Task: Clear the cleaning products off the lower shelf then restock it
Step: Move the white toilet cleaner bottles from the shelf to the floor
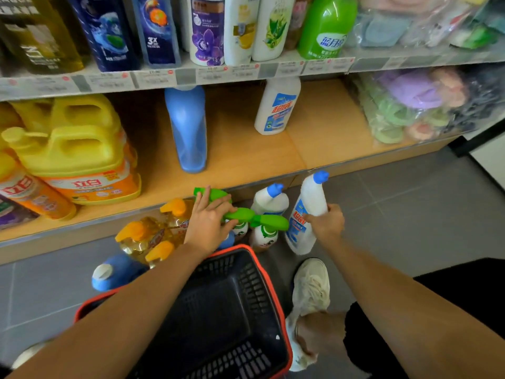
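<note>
My right hand [326, 224] grips a white toilet cleaner bottle with a blue cap [308, 212], held just above the floor in front of the lower wooden shelf [246, 149]. My left hand [209, 221] reaches over green-capped bottles [257, 218] standing on the floor, its fingers curled round one green cap. A second white blue-capped bottle [270, 199] stands behind them. On the shelf stand a blue bottle [188, 129] and a white cleaner bottle [277, 106].
A black basket with a red rim [269, 277] sits on the grey floor below my arms. Orange-capped clear bottles [153, 233] and a blue bottle [114, 272] stand at its left. Yellow detergent jugs [73, 149] fill the shelf's left; bagged sponges [410, 105] fill its right. My shoe [311, 285] is beside the basket.
</note>
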`<state>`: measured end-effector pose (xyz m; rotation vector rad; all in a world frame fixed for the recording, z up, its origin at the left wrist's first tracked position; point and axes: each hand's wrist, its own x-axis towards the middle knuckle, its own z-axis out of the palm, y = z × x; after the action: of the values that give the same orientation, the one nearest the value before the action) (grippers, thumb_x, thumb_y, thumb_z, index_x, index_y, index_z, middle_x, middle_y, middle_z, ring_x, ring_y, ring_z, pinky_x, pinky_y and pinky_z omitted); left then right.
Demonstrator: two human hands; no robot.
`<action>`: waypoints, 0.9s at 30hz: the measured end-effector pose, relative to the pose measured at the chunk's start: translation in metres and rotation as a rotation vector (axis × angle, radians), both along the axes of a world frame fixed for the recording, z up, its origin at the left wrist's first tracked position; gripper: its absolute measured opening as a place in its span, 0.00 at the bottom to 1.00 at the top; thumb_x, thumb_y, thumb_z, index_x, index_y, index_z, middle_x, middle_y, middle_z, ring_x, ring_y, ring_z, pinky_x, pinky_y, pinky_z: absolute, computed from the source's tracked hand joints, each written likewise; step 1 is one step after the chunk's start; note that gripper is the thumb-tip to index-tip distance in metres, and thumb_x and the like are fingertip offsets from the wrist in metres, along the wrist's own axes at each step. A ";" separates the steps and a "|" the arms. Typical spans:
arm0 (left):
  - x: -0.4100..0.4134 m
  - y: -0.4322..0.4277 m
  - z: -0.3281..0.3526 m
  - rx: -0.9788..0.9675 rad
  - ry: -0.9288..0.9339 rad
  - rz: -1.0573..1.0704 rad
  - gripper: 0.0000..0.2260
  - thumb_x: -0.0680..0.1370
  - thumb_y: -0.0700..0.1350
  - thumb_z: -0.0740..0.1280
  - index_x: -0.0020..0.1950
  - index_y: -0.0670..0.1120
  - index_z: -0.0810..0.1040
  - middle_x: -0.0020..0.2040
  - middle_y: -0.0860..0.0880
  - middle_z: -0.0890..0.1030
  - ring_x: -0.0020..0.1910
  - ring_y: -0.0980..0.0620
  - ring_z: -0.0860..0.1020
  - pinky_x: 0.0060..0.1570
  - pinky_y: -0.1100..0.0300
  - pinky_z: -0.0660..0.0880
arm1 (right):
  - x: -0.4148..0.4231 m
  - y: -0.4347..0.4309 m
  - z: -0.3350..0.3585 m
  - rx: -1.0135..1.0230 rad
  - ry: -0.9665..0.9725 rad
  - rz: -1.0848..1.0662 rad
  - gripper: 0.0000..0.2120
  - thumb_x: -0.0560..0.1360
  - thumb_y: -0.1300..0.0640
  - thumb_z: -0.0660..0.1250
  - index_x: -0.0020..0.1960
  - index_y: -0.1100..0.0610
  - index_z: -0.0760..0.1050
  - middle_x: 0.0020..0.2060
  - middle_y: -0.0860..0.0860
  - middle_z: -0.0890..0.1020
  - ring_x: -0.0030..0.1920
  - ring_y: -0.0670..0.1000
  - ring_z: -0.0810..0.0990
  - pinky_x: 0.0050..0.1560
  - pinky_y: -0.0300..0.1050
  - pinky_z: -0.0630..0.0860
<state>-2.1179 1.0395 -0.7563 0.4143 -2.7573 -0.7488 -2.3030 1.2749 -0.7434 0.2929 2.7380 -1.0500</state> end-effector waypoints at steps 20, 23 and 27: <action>-0.046 -0.034 0.010 -0.067 -0.154 0.153 0.24 0.75 0.65 0.68 0.67 0.54 0.78 0.75 0.48 0.71 0.73 0.41 0.66 0.67 0.42 0.64 | -0.027 -0.006 0.049 -0.240 0.026 0.185 0.28 0.72 0.64 0.72 0.71 0.55 0.71 0.59 0.50 0.77 0.57 0.51 0.77 0.53 0.44 0.71; -0.056 -0.042 0.009 -0.028 -0.266 0.095 0.32 0.75 0.72 0.60 0.73 0.56 0.72 0.79 0.50 0.65 0.76 0.43 0.62 0.71 0.43 0.63 | -0.057 -0.035 0.071 -0.231 0.101 0.265 0.21 0.72 0.60 0.75 0.63 0.54 0.77 0.56 0.50 0.80 0.54 0.49 0.79 0.49 0.37 0.71; -0.054 -0.040 -0.001 -0.213 -0.276 0.087 0.37 0.71 0.78 0.47 0.70 0.60 0.75 0.75 0.56 0.71 0.74 0.48 0.67 0.65 0.47 0.66 | -0.101 -0.085 0.074 -0.221 0.049 0.363 0.25 0.72 0.54 0.78 0.66 0.56 0.76 0.58 0.52 0.81 0.57 0.51 0.79 0.55 0.42 0.75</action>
<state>-2.1717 0.9997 -0.7572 0.6287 -3.0097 -0.3953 -2.4038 1.1901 -0.6696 -0.2571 2.5463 -1.2449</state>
